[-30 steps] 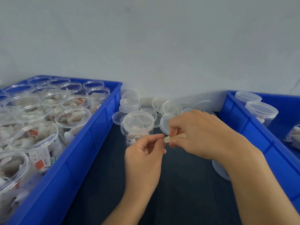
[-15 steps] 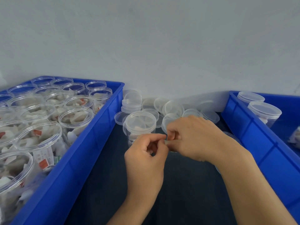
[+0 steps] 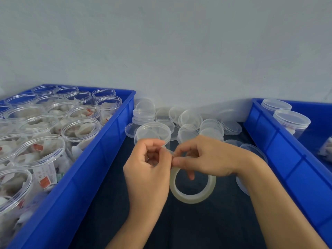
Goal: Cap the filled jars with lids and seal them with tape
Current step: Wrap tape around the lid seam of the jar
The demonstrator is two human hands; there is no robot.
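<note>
A capped clear jar (image 3: 152,133) stands on the dark table between two blue crates. Just in front of it, my left hand (image 3: 147,169) pinches the free end of clear tape (image 3: 169,151) between thumb and forefinger. My right hand (image 3: 203,157) holds the roll of clear tape (image 3: 193,192), its fingers curled over the roll's top edge, and the roll hangs below them facing me. The two hands touch at the tape's end.
The left blue crate (image 3: 100,159) holds several open filled jars (image 3: 80,131). The right blue crate (image 3: 287,159) holds capped jars (image 3: 291,121). Loose clear lids (image 3: 190,118) lie in a heap by the wall behind the capped jar.
The tape roll, hidden under my right hand before, now hangs in plain view below it. Both hands have stayed together in front of the capped jar.
</note>
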